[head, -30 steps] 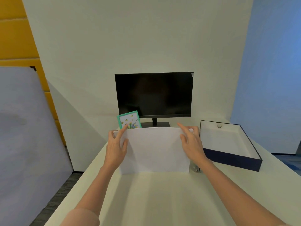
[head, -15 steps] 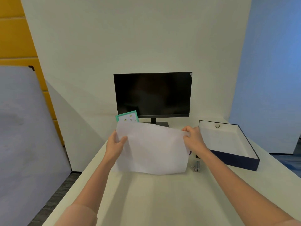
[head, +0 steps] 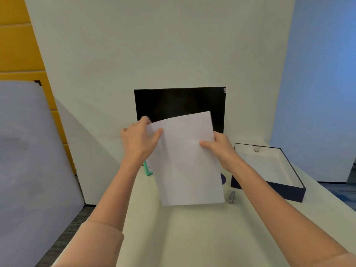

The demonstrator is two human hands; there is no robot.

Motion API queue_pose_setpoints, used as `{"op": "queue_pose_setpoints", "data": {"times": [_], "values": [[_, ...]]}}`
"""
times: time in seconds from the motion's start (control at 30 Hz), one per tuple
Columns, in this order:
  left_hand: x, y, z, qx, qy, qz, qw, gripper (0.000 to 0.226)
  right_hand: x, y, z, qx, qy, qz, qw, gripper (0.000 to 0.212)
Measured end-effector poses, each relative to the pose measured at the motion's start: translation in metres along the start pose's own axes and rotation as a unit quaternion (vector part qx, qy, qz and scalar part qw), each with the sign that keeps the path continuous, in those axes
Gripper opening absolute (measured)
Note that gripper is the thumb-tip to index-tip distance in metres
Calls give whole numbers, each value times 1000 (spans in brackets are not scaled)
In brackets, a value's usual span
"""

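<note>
White paper sheet [head: 187, 162] is pinched at its edges by left hand [head: 139, 140] and right hand [head: 221, 149] fingers.

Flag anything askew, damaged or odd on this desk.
Nothing damaged or spilled. The white sheet, gripped by the left hand and right hand, hangs tilted before the monitor, hiding most of a green card. A small metal clip lies loose beside the navy box.

Soft, even daylight (bluish at right), slight blur, edges bowed.
</note>
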State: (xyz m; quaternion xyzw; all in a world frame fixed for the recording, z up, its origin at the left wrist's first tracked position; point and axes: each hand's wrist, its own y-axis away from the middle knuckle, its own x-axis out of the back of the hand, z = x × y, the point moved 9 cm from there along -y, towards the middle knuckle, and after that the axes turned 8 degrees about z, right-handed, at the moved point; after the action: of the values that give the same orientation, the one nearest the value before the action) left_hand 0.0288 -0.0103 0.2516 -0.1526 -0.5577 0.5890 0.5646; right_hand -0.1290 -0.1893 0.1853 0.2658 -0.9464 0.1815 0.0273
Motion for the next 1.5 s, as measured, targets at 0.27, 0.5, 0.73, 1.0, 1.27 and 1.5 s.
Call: {"op": "queue_pose_setpoints", "data": {"times": [0.27, 0.5, 0.73, 1.0, 1.27, 1.5], "values": [[-18, 30, -22, 149, 343, -1, 927, 80, 2, 0, 34, -48, -142, 26, 988, 34], [-29, 58, -14, 41, 231, -18, 972, 80, -1, 12, 12, 141, 76, 89, 983, 81], [-29, 54, -16, 28, 188, -39, 981, 59, -10, 16, -16, 236, 236, 118, 935, 49], [-28, 57, -16, 36, 206, -36, 977, 74, -12, 16, -15, 234, 230, 112, 938, 53], [-25, 50, -30, 174, 335, -3, 926, 84, -5, 6, -20, 189, 73, 133, 970, 68], [-74, 57, -42, 333, 352, -153, 861, 96, -5, -15, 12, 8, 108, 95, 990, 63]]}}
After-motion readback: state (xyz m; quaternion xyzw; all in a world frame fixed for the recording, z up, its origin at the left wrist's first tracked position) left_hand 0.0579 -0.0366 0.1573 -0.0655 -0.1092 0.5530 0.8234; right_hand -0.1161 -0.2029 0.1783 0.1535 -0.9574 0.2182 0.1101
